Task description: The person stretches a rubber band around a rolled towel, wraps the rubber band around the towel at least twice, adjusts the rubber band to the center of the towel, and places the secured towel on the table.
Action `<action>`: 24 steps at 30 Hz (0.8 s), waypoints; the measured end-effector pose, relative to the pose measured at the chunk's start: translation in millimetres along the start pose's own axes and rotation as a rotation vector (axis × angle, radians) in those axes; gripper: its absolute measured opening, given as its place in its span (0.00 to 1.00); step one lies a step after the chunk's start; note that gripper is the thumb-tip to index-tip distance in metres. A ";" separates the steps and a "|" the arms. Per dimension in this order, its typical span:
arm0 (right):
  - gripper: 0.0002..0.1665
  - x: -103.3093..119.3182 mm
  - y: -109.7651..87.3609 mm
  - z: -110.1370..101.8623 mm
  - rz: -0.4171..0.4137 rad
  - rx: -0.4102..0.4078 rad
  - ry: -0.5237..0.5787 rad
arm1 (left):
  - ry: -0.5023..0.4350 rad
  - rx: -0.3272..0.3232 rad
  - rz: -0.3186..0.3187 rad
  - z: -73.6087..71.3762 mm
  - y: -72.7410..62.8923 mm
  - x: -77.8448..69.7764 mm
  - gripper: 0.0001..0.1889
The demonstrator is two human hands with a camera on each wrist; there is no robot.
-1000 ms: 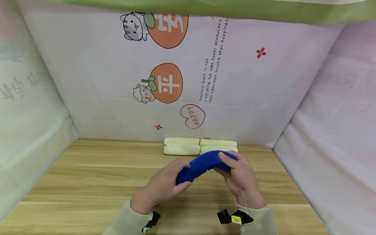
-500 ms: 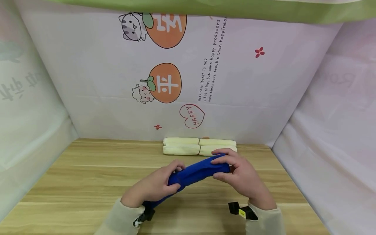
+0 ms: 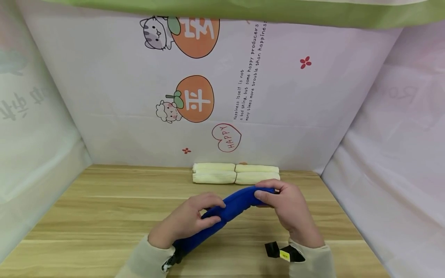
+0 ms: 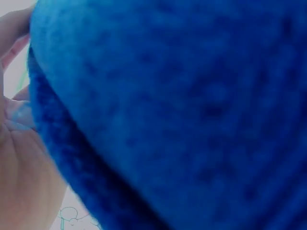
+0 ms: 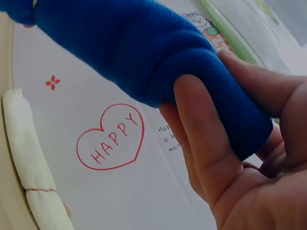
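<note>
A long blue rolled towel [image 3: 240,202] bends in an arch above the table, slanting from lower left to upper right. My right hand [image 3: 290,210] grips its upper end; the right wrist view shows fingers [image 5: 201,124] curled round the fuzzy roll [image 5: 158,52]. Nearer the middle, my left hand [image 3: 185,220] loosely holds the roll between thumb and fingers. The towel's lower end passes beneath the left hand toward that wrist. Blue cloth [image 4: 168,105] fills most of the left wrist view, with part of the left hand [image 4: 29,167] at its edge.
Pale yellow rolled towels [image 3: 215,177], each tied with a thin band, lie side by side at the back of the wooden table [image 3: 121,216]. A printed white cloth [image 3: 271,96] hangs behind, and white cloth walls [image 3: 393,154] close in both sides.
The right hand has regripped its end, its thumb shifting on top. The left hand first slid down and left, then moved slightly up; more of the towel now extends below it.
</note>
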State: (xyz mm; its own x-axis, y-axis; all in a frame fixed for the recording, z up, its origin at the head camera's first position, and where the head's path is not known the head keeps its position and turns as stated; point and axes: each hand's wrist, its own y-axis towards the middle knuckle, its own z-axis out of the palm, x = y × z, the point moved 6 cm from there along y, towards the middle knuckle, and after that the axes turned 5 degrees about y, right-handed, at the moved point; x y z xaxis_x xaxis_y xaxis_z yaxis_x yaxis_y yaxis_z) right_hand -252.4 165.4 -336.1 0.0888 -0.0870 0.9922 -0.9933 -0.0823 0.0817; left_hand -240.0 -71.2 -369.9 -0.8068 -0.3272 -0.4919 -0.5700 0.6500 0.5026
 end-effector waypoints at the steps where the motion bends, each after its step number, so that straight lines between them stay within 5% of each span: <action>1: 0.17 -0.4 0.1 0.1 0.007 -0.010 0.033 | 0.020 -0.008 0.020 0.5 0.1 -0.6 0.14; 10: 0.15 0.1 0.8 2.5 -0.005 -0.050 0.255 | 0.192 -0.022 0.081 4.3 1.7 -8.6 0.09; 16: 0.12 -1.1 0.4 3.0 -0.001 -0.075 0.299 | 0.186 0.008 0.098 9.3 1.8 -11.9 0.04; 24: 0.12 -3.3 3.4 -4.3 0.017 -0.161 0.218 | 0.090 0.016 -0.038 2.3 -2.6 -3.1 0.06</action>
State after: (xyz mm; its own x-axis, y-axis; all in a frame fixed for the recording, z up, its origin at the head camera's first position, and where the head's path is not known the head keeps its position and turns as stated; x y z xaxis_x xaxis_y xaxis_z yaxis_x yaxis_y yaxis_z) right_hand -256.4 169.6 -338.7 0.0713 0.1304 0.9889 -0.9951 0.0777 0.0615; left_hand -235.6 -70.2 -371.4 -0.7961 -0.4115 -0.4438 -0.5982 0.6465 0.4735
